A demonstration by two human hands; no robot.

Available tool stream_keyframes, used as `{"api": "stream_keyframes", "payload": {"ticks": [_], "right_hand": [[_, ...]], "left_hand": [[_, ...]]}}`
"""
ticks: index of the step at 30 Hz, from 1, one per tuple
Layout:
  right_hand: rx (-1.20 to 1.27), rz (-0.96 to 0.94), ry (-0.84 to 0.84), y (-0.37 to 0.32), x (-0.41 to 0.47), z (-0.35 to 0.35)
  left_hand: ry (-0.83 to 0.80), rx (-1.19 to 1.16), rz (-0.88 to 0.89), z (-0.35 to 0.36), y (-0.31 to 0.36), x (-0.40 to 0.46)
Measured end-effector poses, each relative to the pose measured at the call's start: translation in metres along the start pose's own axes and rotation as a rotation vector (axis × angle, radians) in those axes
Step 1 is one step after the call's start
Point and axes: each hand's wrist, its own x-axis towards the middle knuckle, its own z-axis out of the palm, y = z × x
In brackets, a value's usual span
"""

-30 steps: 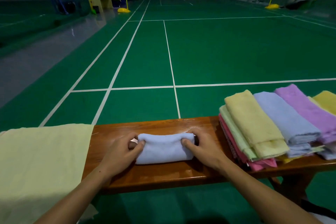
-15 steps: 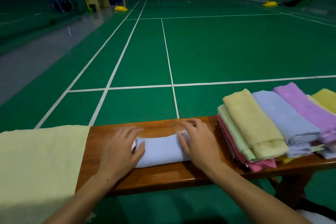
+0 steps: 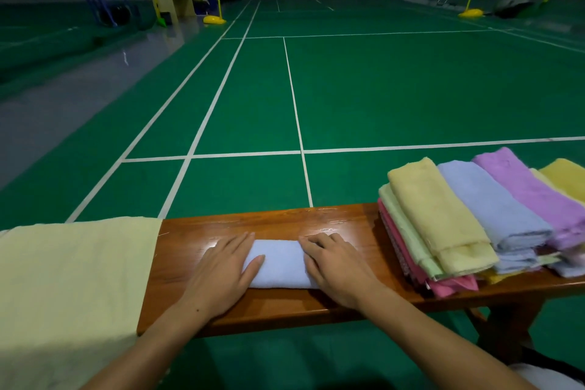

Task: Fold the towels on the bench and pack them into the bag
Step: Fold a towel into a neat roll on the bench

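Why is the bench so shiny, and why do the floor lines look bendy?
Head view: dim hall light bounces off the glossy bench, leaving pale glare beside the left hand and above the right hand; the wide lens curves the floor lines near the edges; the corners look darker.

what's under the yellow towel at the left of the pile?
Under the yellow towel: a pale green towel, then a pink towel, on the bench. Only their edges show; any layers between stay covered.

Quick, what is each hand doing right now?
Left hand: open, pressing flat on the folded blue towel.
Right hand: open, pressing flat on it too.
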Motion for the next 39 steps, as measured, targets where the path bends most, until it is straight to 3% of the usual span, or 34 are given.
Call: {"api": "stream_keyframes", "payload": {"ticks": [4, 10, 17, 21, 25, 32, 39], "right_hand": [[0.097, 0.046, -0.017, -0.007, -0.003, -0.012], [0.222, 0.069, -0.093, -0.014, -0.001, -0.01], [0.337, 0.038, -0.072, -0.014, 0.006, 0.003], [0.585, 0.097, -0.1, -0.015, 0.01, 0.004], [0.83, 0.056, -0.14, -0.016, 0.006, -0.005], [0.834, -0.067, -0.025, -0.011, -0.026, -0.042], [0.721, -0.081, 0.113, 0.032, -0.067, -0.089]], "left_hand": [[0.098, -0.112, -0.092, -0.007, -0.005, 0.006], [0.052, -0.157, -0.246, -0.015, -0.005, 0.02], [-0.092, -0.499, -0.201, -0.01, -0.015, 0.033], [0.009, -0.761, -0.074, -0.021, -0.003, 0.03], [0.128, -0.908, -0.06, -0.034, 0.008, 0.027], [0.282, -0.993, -0.17, -0.051, 0.035, 0.02], [0.232, -0.995, -0.083, -0.074, 0.096, 0.034]]}}
